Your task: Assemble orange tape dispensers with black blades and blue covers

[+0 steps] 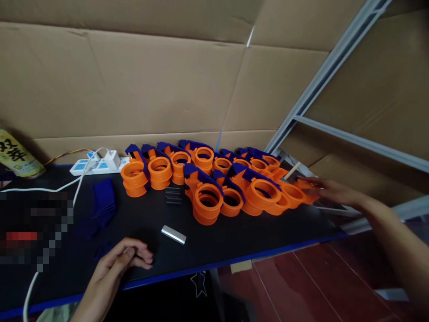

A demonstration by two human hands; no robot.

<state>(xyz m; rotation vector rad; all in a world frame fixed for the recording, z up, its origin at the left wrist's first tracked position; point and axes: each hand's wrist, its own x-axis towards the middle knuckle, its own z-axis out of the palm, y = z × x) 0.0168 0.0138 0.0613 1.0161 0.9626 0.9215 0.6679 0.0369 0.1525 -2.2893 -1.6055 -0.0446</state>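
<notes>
My left hand [124, 257] rests at the table's front edge, fingers curled in with the thumb against them; nothing shows in it. Ahead of it lies a short silver metal tube [173, 235]. My right hand [330, 191] reaches to the right end of the table, its fingers over an orange tape dispenser [310, 197] there, partly hiding it. Beside that stand more orange tape dispensers, some with dark blue parts, such as a front one [208, 210] and a left one [134, 181]. Small black cylinders [173, 196] lie between the rows.
Dark blue flat pieces [103, 201] lie on the black table [140, 219] at left. Behind them is a white power strip [100, 165] with plugs and cables. A yellow can [20, 154] leans at far left. Cardboard [150, 85] backs the table; a metal frame [318, 76] rises at right.
</notes>
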